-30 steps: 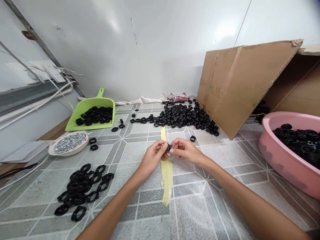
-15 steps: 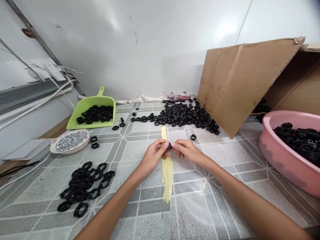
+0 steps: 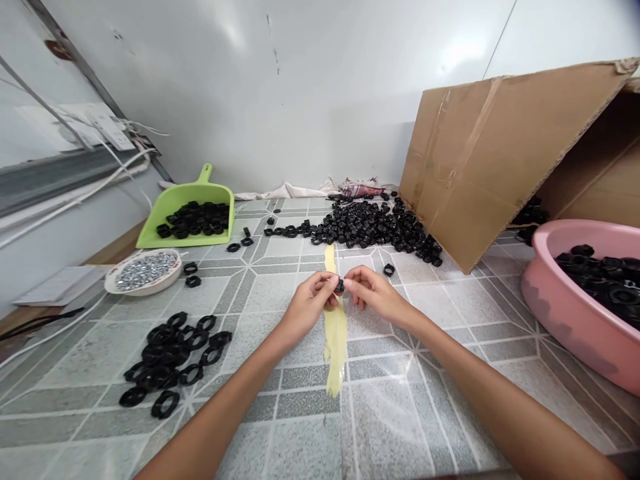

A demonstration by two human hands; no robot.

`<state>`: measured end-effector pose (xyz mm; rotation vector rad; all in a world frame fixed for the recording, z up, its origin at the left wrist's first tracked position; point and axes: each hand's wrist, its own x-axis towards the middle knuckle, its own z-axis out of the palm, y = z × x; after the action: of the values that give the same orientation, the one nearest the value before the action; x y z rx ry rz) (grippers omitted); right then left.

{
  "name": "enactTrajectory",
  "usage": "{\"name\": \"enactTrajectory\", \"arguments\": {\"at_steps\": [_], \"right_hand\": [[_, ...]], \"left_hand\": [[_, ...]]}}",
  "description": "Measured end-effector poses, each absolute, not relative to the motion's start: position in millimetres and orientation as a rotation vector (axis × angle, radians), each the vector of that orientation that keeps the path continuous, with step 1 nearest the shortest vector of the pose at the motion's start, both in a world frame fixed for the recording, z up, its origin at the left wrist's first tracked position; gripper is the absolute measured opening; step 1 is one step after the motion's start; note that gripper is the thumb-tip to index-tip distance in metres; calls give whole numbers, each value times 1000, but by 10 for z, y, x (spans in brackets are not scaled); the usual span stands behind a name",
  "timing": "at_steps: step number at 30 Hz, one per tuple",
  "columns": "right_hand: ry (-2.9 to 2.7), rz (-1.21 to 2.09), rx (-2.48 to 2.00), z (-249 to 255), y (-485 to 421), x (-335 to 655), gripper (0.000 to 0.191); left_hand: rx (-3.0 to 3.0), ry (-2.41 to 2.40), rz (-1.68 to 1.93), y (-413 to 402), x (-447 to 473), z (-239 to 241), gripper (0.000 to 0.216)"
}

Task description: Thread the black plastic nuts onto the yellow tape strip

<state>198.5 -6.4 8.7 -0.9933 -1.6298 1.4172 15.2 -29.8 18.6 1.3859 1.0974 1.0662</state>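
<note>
My left hand (image 3: 307, 303) and my right hand (image 3: 373, 293) meet over the middle of the tiled table, fingertips pinched together on one small black plastic part (image 3: 340, 286). Both hands hover just above a strip of yellow tape (image 3: 334, 333) stuck along the tabletop. A single loose black nut (image 3: 389, 270) lies just beyond my right hand. A big heap of black nuts (image 3: 367, 227) spreads behind the hands.
A pile of black rings (image 3: 173, 357) lies at the left front. A white dish of metal nuts (image 3: 143, 271) and a green dustpan (image 3: 193, 213) with black parts sit at the left. A tipped cardboard box (image 3: 500, 153) and a pink basin (image 3: 575, 313) of black parts stand right.
The hands stay pinched on the small black part with only slight finger movement. The view has shifted a little, so everything sits slightly higher and to the right.
</note>
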Motion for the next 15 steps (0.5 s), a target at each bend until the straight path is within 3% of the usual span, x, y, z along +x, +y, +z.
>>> {"name": "enactTrajectory", "arguments": {"at_steps": [15], "right_hand": [[-1572, 1559, -980, 143, -63, 1982, 28]], "left_hand": [[1717, 1183, 1097, -505, 249, 184, 27]]}}
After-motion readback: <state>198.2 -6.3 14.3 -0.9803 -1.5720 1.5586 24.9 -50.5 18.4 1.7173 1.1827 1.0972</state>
